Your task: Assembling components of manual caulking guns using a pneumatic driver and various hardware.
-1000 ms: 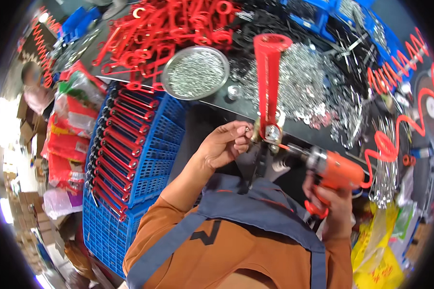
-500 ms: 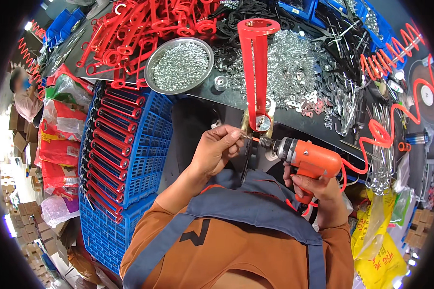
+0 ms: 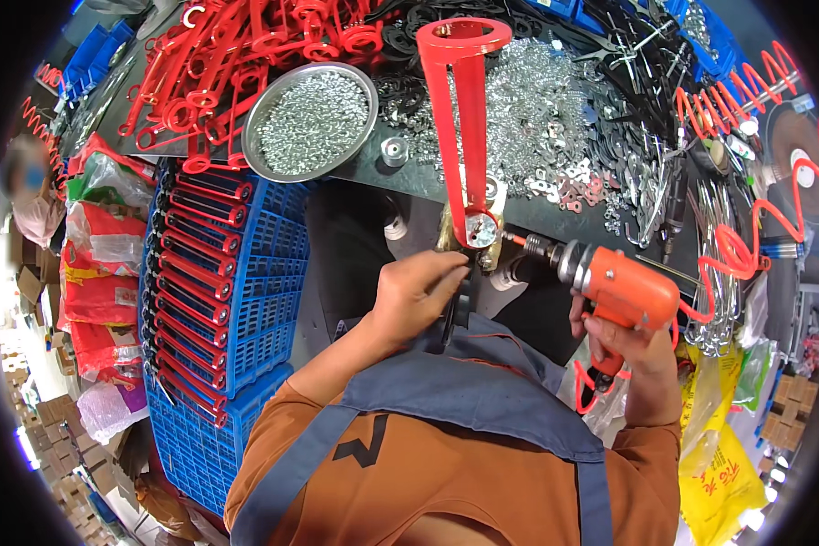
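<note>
My right hand (image 3: 621, 344) grips an orange pistol-grip power screwdriver (image 3: 630, 288), its tip pointing left at the silver disc (image 3: 480, 230). That disc sits at the lower end of a red two-armed metal frame (image 3: 472, 136), which stands upright with a ring at its top. A brass-coloured fixture (image 3: 490, 257) shows around the frame's foot. My left hand (image 3: 419, 296) is closed in a pinch just below and left of the disc. What its fingertips hold, if anything, is hidden. A small gap seems to separate the bit from the disc.
A round metal bowl (image 3: 266, 153) of small silver fasteners stands left of the frame. Red frames (image 3: 209, 73) pile behind it, and more fill a blue crate (image 3: 278, 264). Loose metal parts (image 3: 537, 100) cover the bench. An orange coiled hose (image 3: 746, 259) hangs at right.
The screwdriver has drawn back right, away from my left hand. My left fingers, earlier at its bit, are now turned down below the disc. The whole view has shifted slightly.
</note>
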{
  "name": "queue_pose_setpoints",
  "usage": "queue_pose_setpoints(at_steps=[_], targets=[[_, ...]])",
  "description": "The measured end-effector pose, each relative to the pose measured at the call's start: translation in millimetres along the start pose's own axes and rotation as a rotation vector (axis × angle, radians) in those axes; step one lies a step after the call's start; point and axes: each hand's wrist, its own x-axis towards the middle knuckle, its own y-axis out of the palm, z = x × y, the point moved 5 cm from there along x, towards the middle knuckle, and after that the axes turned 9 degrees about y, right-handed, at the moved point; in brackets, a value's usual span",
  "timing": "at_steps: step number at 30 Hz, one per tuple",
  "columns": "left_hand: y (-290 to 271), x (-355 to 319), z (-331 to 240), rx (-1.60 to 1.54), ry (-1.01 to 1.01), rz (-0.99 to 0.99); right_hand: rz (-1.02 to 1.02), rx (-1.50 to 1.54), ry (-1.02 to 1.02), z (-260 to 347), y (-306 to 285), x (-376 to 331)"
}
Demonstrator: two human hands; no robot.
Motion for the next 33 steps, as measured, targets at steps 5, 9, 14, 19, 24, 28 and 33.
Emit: queue_pose_setpoints(at_steps=[5,9,14,19,24,28,33], targets=[[20.7,11.8,5.3,0.297,0.288,0.056,0.034,-0.159,0.156,5.1,-8.0,33.9],[28.8,11.3,17.6,0.268,0.381,0.099,0.138,-0.302,0.322,16.1,-4.5,54.4],[34.1,3.2,24.5,0.304,0.413,0.13,0.281,-0.652,-0.161,53.8,11.2,79.5],[34.6,12.3,23.3,0.256,0.351,0.111,0.412,-1.069,0.0,88.0,35.8,109.2],[37.6,13.7,25.8,0.242,0.354,0.156,0.553,-1.208,0.11,90.6,42.4,131.7],[38.1,12.0,24.3,0.199,0.319,0.107,0.642,-1.125,0.018,94.2,58.3,130.3],[34.4,17.4,22.1,0.187,0.336,0.07,0.368,-1.278,0.42,113.6,51.5,106.1]])
